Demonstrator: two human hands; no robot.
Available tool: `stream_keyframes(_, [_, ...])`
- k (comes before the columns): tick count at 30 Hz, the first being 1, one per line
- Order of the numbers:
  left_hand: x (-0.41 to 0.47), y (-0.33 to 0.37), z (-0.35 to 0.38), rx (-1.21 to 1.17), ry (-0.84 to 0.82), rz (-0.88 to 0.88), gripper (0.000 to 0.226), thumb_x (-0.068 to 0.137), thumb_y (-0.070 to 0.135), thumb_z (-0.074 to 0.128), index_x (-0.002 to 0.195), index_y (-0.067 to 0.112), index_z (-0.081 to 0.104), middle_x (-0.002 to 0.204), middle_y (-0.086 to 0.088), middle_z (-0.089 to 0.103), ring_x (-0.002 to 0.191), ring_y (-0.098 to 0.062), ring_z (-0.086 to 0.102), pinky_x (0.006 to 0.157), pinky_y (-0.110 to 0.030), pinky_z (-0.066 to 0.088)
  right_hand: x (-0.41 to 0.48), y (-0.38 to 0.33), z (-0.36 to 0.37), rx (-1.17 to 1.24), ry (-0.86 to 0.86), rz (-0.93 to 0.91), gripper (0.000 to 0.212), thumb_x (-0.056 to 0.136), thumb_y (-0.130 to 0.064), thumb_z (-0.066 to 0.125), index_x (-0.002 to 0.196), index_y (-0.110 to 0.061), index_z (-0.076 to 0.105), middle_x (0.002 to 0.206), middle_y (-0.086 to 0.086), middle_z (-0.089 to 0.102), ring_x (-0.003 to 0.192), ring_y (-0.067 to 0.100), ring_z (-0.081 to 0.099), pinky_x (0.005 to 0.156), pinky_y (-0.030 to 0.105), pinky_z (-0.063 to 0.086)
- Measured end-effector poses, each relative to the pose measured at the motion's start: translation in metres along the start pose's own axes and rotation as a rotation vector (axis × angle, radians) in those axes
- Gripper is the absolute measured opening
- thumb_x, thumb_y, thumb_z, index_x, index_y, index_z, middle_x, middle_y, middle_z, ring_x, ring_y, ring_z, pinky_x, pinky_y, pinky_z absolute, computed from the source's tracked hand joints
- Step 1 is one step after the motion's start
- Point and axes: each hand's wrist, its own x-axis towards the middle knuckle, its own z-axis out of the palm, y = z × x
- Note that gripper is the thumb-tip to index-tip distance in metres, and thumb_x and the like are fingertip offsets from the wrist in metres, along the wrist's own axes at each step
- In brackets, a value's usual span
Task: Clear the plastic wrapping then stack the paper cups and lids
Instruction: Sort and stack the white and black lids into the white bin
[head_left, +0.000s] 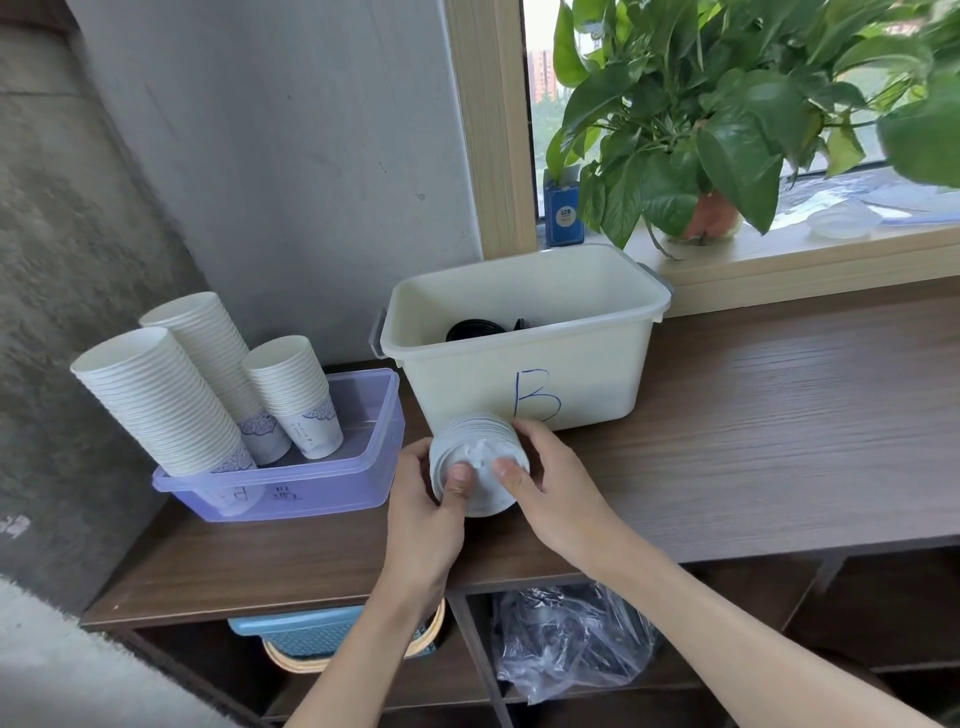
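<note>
both hands, left hand (426, 499) and right hand (550, 488), grip a sideways stack of white lids (480, 441) over the shelf top (753, 415), just before the white bin (467, 379) holding black lids (475, 330). at the left end, a purple tray (322, 488) holds three leaning paper cup stacks (161, 400).

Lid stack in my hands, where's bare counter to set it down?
Widest bare patch: counter right of the white bin, below the windowsill. A narrower strip runs along the front edge. Left is crowded by the purple tray of cup stacks.
</note>
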Motion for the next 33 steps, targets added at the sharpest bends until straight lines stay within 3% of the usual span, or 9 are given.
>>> stream_keyframes(4, [-0.001,0.003,-0.001,0.066,-0.087,0.034,0.071,0.083,0.062,0.057,0.143,0.025,0.044,0.137,0.017,0.055,0.123,0.004,0.053,0.101,-0.020,0.044,-0.001,0.002,0.000,-0.017,0.040,-0.022,0.036,0.095,-0.023,0.057,0.131,-0.022,0.050,0.124,-0.008,0.058,0.117,0.005,0.053,0.103,0.030,0.043])
stream_keyframes(7, [-0.002,0.006,-0.001,0.069,-0.092,0.059,0.071,0.081,0.065,0.055,0.141,0.027,0.048,0.139,0.015,0.055,0.127,0.003,0.050,0.104,-0.021,0.042,-0.001,0.002,0.000,-0.044,0.036,-0.050,0.036,0.095,-0.019,0.058,0.130,-0.023,0.050,0.125,-0.006,0.056,0.117,0.003,0.051,0.103,0.024,0.041])
stream_keyframes(14, [-0.003,0.007,0.000,0.001,-0.027,0.066,0.029,0.091,0.025,0.056,0.119,0.027,0.060,0.112,0.005,0.070,0.107,-0.013,0.065,0.090,-0.022,0.049,-0.001,0.000,0.001,-0.031,-0.037,-0.037,0.048,0.091,-0.037,0.057,0.135,-0.019,0.050,0.126,-0.008,0.062,0.118,0.006,0.055,0.103,0.033,0.043])
stream_keyframes(17, [-0.003,0.006,0.001,-0.001,-0.022,0.037,0.028,0.098,0.011,0.056,0.123,0.024,0.058,0.117,0.000,0.067,0.110,-0.015,0.063,0.095,-0.028,0.049,-0.001,-0.001,0.001,-0.025,-0.036,-0.047,0.036,0.092,-0.030,0.059,0.126,-0.020,0.057,0.116,-0.009,0.066,0.110,0.004,0.058,0.098,0.030,0.046])
stream_keyframes(20, [-0.004,0.008,0.001,0.029,-0.007,0.041,0.031,0.097,0.003,0.056,0.112,0.031,0.057,0.110,0.003,0.067,0.099,-0.007,0.063,0.084,-0.014,0.048,0.000,0.000,0.001,-0.036,-0.020,-0.052,0.031,0.094,-0.024,0.060,0.124,-0.019,0.059,0.114,-0.008,0.066,0.108,0.005,0.058,0.095,0.025,0.046])
stream_keyframes(25, [-0.007,0.014,0.005,0.057,-0.016,0.044,0.038,0.094,-0.003,0.055,0.105,0.033,0.055,0.106,0.006,0.065,0.090,0.005,0.059,0.078,-0.008,0.044,0.000,0.005,0.003,-0.072,0.033,-0.063,0.032,0.092,-0.021,0.062,0.123,-0.013,0.058,0.112,-0.001,0.065,0.104,0.013,0.059,0.089,0.022,0.044])
stream_keyframes(29, [-0.006,0.010,0.004,0.001,0.005,0.017,0.029,0.098,0.005,0.053,0.110,0.031,0.055,0.110,0.004,0.065,0.097,-0.002,0.061,0.084,-0.017,0.046,0.000,0.001,0.003,-0.029,0.015,-0.052,0.033,0.092,-0.026,0.063,0.123,-0.016,0.058,0.112,-0.004,0.066,0.103,0.008,0.060,0.089,0.022,0.046])
stream_keyframes(31, [-0.004,0.006,0.001,-0.053,0.049,0.008,0.017,0.097,0.021,0.055,0.113,0.029,0.053,0.114,-0.001,0.063,0.101,-0.009,0.060,0.091,-0.029,0.049,0.000,-0.001,0.004,-0.006,-0.057,-0.039,0.032,0.093,-0.028,0.060,0.124,-0.022,0.056,0.112,-0.008,0.067,0.103,0.005,0.062,0.089,0.023,0.049])
stream_keyframes(33, [-0.003,0.005,0.000,-0.112,0.053,-0.018,0.027,0.090,0.037,0.054,0.114,0.026,0.053,0.116,-0.005,0.063,0.103,-0.012,0.060,0.096,-0.036,0.048,0.000,-0.001,0.003,-0.007,-0.079,-0.030,0.034,0.095,-0.027,0.058,0.128,-0.024,0.053,0.115,-0.010,0.067,0.105,0.004,0.062,0.092,0.024,0.049])
